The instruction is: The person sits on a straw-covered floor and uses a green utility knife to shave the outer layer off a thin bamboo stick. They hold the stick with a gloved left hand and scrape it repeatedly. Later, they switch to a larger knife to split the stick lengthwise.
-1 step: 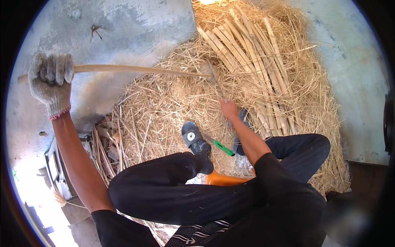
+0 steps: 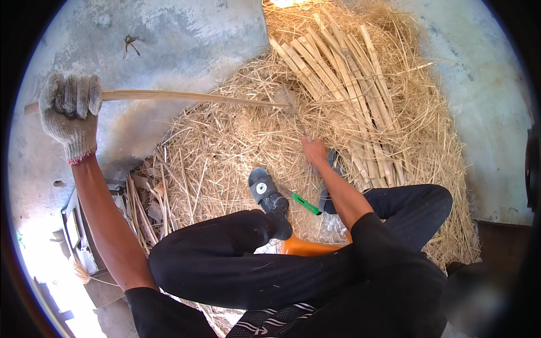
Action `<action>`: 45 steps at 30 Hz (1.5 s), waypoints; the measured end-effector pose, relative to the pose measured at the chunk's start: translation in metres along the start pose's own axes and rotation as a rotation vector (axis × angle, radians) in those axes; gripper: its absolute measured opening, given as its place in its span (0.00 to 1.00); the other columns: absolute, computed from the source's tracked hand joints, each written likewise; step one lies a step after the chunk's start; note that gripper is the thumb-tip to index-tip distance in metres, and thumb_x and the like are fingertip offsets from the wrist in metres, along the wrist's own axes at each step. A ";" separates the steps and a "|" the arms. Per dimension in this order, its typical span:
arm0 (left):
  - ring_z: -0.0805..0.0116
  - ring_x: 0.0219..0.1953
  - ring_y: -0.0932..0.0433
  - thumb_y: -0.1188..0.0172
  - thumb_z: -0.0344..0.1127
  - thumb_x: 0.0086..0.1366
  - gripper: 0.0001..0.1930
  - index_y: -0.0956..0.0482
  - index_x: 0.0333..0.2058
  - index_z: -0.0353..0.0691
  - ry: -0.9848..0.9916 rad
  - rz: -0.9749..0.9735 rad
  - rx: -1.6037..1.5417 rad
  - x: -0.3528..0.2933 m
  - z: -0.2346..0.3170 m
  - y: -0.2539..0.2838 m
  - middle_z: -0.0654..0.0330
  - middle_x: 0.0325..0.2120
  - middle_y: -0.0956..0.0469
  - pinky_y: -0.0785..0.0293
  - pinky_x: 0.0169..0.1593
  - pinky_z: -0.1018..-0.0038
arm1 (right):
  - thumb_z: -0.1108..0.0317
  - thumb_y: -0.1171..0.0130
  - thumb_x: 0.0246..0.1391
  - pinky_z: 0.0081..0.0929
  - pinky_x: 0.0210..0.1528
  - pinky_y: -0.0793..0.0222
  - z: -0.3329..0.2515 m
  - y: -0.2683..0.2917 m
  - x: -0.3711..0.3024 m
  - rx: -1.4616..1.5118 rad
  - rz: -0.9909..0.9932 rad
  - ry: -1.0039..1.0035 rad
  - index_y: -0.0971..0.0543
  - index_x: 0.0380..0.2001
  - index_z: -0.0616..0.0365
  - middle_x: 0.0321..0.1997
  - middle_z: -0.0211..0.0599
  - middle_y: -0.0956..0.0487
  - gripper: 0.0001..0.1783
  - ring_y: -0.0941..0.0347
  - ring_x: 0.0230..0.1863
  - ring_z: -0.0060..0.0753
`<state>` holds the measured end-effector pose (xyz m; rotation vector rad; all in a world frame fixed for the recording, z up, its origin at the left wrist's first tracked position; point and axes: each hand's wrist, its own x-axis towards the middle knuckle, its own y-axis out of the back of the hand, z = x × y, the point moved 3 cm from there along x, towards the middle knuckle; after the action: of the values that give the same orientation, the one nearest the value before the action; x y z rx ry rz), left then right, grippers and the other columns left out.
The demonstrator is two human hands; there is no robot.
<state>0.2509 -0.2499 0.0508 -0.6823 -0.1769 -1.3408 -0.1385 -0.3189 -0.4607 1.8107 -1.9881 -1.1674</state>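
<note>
My left hand [image 2: 70,112], in a grey-white knitted glove with dark fingers, is closed around a long bamboo strip [image 2: 169,96]. The strip stretches to the right over a bed of shavings. At its far end it meets the blade of a knife [image 2: 291,100], whose exact contact is hard to make out. My bare right hand [image 2: 314,150] is closed on the knife's handle, with the blade pointing away from me. A green-handled cutter [image 2: 306,204] lies between my feet, just below my right hand.
Several split bamboo strips [image 2: 349,73] lie bundled on the heap of shavings [image 2: 225,146] at the far right. An orange plastic seat [image 2: 307,245] shows beneath my legs. A grey sandal [image 2: 262,185] is on my left foot. Thin loose strips [image 2: 141,208] stand at the left.
The knife blade has turned slightly, showing more of its broad side against the strip's end. My left hand stays in place.
</note>
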 end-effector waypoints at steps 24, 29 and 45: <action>0.72 0.19 0.50 0.53 0.35 0.67 0.17 0.41 0.18 0.47 -0.090 0.361 0.130 -0.009 -0.012 0.008 0.66 0.16 0.47 0.33 0.31 0.74 | 0.44 0.48 0.60 0.34 0.13 0.36 0.021 -0.034 -0.020 0.540 -0.238 -0.301 0.24 0.27 0.68 0.12 0.37 0.31 0.31 0.34 0.10 0.32; 0.58 0.34 0.22 0.57 0.35 0.69 0.12 0.31 0.38 0.31 -0.355 0.450 0.643 -0.006 -0.004 -0.015 0.51 0.30 0.26 0.19 0.46 0.58 | 0.47 0.48 0.62 0.36 0.14 0.36 0.011 -0.044 -0.072 0.723 -0.312 -0.252 0.27 0.19 0.63 0.13 0.38 0.29 0.29 0.34 0.09 0.33; 0.73 0.14 0.29 0.36 0.36 0.61 0.13 0.26 0.24 0.35 -0.350 0.512 0.849 0.008 -0.023 -0.075 0.56 0.18 0.25 0.37 0.16 0.78 | 0.47 0.49 0.57 0.50 0.42 0.25 -0.079 0.013 -0.061 0.205 -0.103 0.067 0.20 0.28 0.76 0.29 0.71 0.21 0.33 0.21 0.36 0.67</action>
<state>0.1769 -0.2747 0.0629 -0.1960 -0.7515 -0.5484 -0.0848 -0.2959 -0.3782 2.0442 -2.0641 -0.9456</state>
